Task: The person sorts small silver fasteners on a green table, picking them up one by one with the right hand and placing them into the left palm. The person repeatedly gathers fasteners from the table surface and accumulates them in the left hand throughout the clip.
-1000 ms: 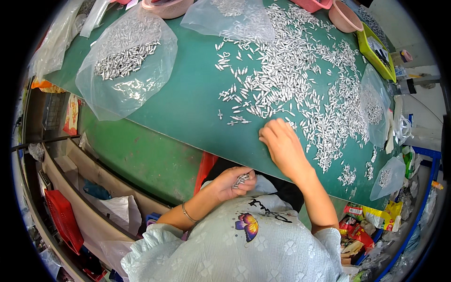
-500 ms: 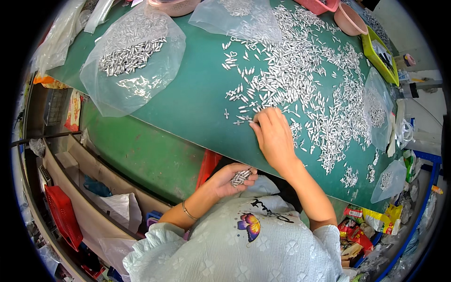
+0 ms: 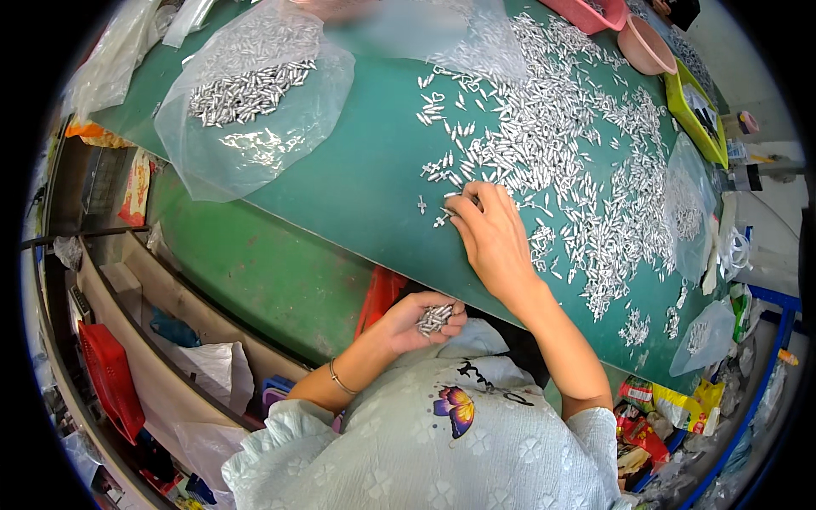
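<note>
My left hand [image 3: 414, 325], palm up with curled fingers, cups a handful of small silver bullet-shaped metal pieces [image 3: 436, 320] beyond the table's near edge. Over the green table, my right hand [image 3: 489, 229] bends its fingers down at the near left border of a wide spread of the same silver pieces [image 3: 544, 140]. Thumb and index finger are drawn together around small silver pieces there, partly hidden under the hand. Just left of those fingertips lies a small silver cross [image 3: 422, 204].
A clear plastic bag [image 3: 255, 153] holding many silver pieces lies on the table's left [image 3: 374, 195]. At the far right stand pink basins [image 3: 646, 44] and a yellow-green tray [image 3: 697, 115]. Smaller clear bags [image 3: 703, 338] lie near the right edge. A red basket [image 3: 110, 382] sits at lower left.
My right hand has shifted slightly, with its fingers curled closer together on the pieces. The whole view has moved a little; my left hand keeps its handful. A blurred patch now shows at the table's far side.
</note>
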Action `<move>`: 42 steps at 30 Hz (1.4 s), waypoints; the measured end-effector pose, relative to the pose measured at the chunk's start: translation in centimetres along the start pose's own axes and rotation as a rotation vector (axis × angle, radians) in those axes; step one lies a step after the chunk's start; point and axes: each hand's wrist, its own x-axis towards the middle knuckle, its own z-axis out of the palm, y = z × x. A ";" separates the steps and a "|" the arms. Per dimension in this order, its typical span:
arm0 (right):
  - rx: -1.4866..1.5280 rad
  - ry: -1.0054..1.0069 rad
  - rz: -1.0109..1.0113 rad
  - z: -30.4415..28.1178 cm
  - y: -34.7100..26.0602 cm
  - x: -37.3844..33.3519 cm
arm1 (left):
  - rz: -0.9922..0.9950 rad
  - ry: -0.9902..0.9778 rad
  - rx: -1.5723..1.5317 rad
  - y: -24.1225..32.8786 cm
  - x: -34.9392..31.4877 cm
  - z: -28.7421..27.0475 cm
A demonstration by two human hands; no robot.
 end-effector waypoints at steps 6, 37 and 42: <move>-0.140 -0.042 -0.055 -0.9 -0.5 -0.5 | 0.003 0.039 0.037 -0.1 0.1 0.1; 0.458 0.106 0.128 -5.3 -2.0 -9.8 | 0.601 0.141 -0.128 12.1 -10.7 6.2; 0.458 0.116 0.086 -5.6 -2.4 -10.3 | 1.443 0.237 0.169 24.4 -16.1 12.3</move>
